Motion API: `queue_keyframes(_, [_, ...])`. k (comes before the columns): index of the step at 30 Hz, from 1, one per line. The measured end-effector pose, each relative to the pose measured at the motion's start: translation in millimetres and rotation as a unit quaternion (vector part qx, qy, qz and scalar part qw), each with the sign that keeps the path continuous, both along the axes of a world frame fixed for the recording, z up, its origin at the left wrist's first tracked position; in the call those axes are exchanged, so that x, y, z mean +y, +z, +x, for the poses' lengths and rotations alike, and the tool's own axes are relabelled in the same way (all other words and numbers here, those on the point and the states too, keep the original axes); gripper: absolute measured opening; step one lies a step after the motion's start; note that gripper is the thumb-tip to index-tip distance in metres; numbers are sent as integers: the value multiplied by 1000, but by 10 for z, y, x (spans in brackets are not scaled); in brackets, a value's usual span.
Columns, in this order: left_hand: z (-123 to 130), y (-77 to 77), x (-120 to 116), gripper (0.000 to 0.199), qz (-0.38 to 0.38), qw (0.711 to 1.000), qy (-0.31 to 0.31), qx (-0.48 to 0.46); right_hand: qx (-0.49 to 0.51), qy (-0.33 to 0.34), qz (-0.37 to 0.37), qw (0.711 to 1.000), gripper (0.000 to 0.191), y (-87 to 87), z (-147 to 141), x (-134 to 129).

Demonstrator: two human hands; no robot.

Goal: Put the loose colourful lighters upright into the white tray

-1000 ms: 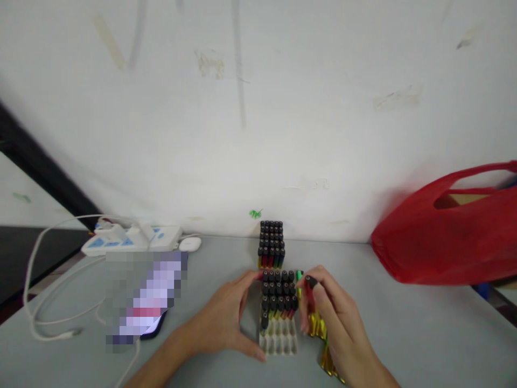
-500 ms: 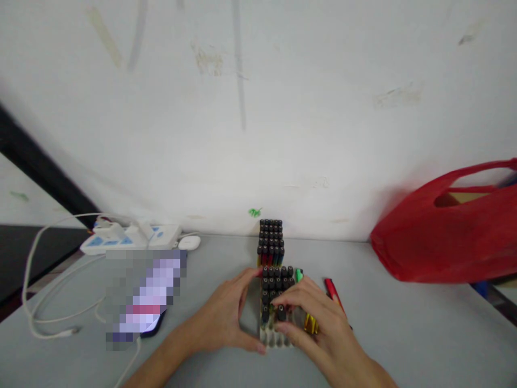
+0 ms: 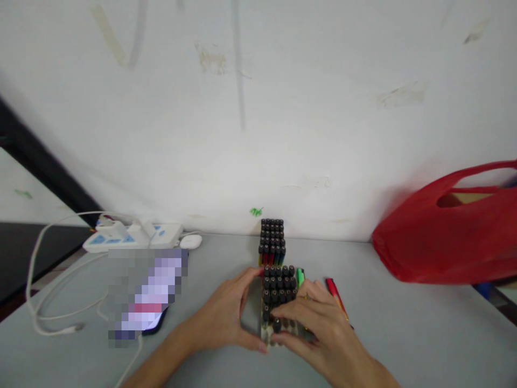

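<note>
Several black-capped markers (image 3: 279, 282) stand upright in rows in a pale rack (image 3: 264, 335) with bare holes at its near end. My left hand (image 3: 226, 310) holds the rack along its left side, fingertips at the far corner and thumb at the near corner. Between the thumb and fingers of my right hand (image 3: 323, 323) is a black-capped marker (image 3: 277, 325), over the near holes; its lower part is hidden, and I cannot tell how deep it sits. A green marker (image 3: 300, 276) and a red marker (image 3: 336, 295) lie to the right, the green one partly behind my right hand.
Behind the rack stands a second block of black-capped markers (image 3: 272, 234), close to the wall. At left are a power strip (image 3: 133, 237), a white case (image 3: 190, 242), cables and a blurred phone (image 3: 155, 296). A red bag (image 3: 436, 237) sits at right.
My right hand has brought the marker slightly left and nearer to me, over the near holes. My left hand has stayed on the rack. The view has shifted a little.
</note>
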State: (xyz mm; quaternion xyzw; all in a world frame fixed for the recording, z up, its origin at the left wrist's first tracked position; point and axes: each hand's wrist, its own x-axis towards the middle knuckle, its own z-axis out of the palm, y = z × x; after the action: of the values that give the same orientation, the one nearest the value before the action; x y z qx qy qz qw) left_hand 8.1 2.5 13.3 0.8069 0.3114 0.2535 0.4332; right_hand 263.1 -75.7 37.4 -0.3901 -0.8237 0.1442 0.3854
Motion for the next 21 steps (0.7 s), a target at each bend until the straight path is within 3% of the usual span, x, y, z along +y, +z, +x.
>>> queue_keyframes(8, [-5,-1,-20,121,-1,1000,9,20,-11,-9,87,996,28,-43,-14,-6])
queue_keyframes(14, [-23,-45,-27,126,10,999,22,27,25,-28,81,996,31,-16,-25,-40])
queue_keyframes(16, [-27,-53,-32,127,12,999,26,43,57,-77,60,994,21,-11,13,-13])
queue_keyframes(18, [-28,-54,-36,128,17,997,37,60,68,-169,33,983,13,-33,82,50])
queue_keyframes(21, [-27,-58,-41,128,38,997,44,60,31,-265,-26,964,10,-121,211,176])
